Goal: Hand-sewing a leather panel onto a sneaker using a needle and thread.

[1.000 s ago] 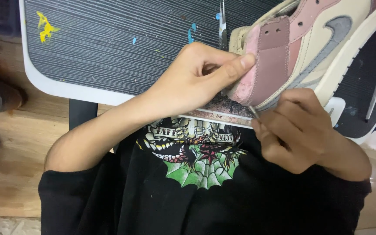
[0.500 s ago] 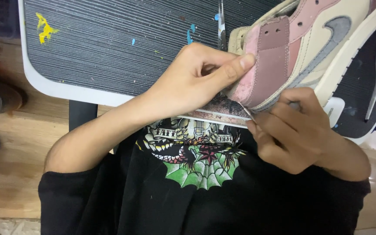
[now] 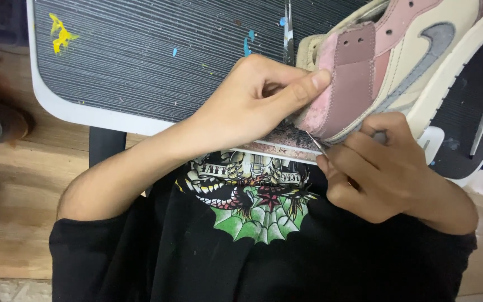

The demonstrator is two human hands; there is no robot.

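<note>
Shoe (image 3: 387, 61) held at near table edge, right side.
Left hand (image 3: 252, 106) pinches the heel collar, thumb on top; right hand (image 3: 381, 168) pinches a thin metal tool (image 3: 315, 142), tip under the heel.

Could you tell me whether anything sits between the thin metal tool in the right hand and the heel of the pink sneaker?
Nothing visible does. The right hand holds the thin metal tool with its tip right at the heel edge of the pink sneaker, while the left hand grips the heel from above, thumb clear of the tip.

Left hand (image 3: 252, 106) and right hand (image 3: 375, 168), fingers curled
</note>
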